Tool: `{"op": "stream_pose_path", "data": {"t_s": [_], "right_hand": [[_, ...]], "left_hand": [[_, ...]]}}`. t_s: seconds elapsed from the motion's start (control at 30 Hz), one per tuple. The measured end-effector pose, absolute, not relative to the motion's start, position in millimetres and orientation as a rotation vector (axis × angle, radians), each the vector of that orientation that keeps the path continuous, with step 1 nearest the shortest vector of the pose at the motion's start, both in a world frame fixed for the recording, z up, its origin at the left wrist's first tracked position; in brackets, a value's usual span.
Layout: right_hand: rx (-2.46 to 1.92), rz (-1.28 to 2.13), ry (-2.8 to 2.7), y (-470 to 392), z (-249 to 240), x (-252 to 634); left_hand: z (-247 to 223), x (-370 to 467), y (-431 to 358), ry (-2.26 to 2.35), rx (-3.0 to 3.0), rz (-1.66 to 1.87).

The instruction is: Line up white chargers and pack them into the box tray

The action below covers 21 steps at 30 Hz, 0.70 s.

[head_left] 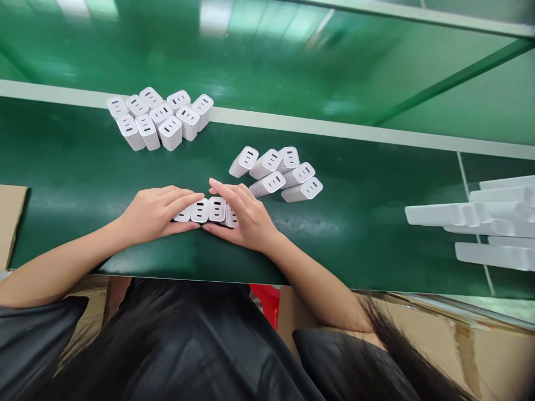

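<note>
A short row of white USB chargers (199, 211) stands on the green table near its front edge, port ends facing up. My left hand (161, 214) is closed around the left end of the row, thumb on the near side and fingers across the far side. At the right end my right hand (246, 218) clasps the row the same way, its index finger slightly raised. The two thumbs almost meet in front. My palms and fingers partly hide the outermost chargers.
Behind my right hand several loose chargers (267, 184) stand tilted. Farther back on the left is a cluster of upright chargers (161, 114). Long white pieces (493, 253) lie at the far right. Cardboard (12, 223) sits at the left edge, and a green panel (267, 61) rises behind.
</note>
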State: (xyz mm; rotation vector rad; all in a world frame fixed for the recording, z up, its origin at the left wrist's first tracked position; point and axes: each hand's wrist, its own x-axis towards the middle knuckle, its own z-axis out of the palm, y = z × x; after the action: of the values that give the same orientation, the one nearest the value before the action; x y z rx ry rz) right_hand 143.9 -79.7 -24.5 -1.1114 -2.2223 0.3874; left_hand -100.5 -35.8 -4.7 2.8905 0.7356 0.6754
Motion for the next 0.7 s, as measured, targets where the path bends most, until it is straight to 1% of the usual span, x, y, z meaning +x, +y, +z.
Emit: {"op": "stream_pose_path", "data": {"t_s": [0.13,0.37,0.53,0.7], "right_hand": [[-1.132,0.531,-2.224,-81.3,-17.3,144.9],[-1.049,0.628,-2.348,-76.4,-9.0,157.0],[-1.023,0.612,-2.334,-73.4,-19.0,157.8],[-0.996,0.515,-2.293,-74.8,-26.9,151.6]], "left_hand": [[-2.7,-99.2,-36.1,0.752,2.870,0.680],[2.0,-100.8,-35.5,0.726,2.853,0.636],[5.6,-103.0,-33.6,0.744,2.858,0.579],[2.7,-103.5,-32.3,0.721,2.882,0.594]]}}
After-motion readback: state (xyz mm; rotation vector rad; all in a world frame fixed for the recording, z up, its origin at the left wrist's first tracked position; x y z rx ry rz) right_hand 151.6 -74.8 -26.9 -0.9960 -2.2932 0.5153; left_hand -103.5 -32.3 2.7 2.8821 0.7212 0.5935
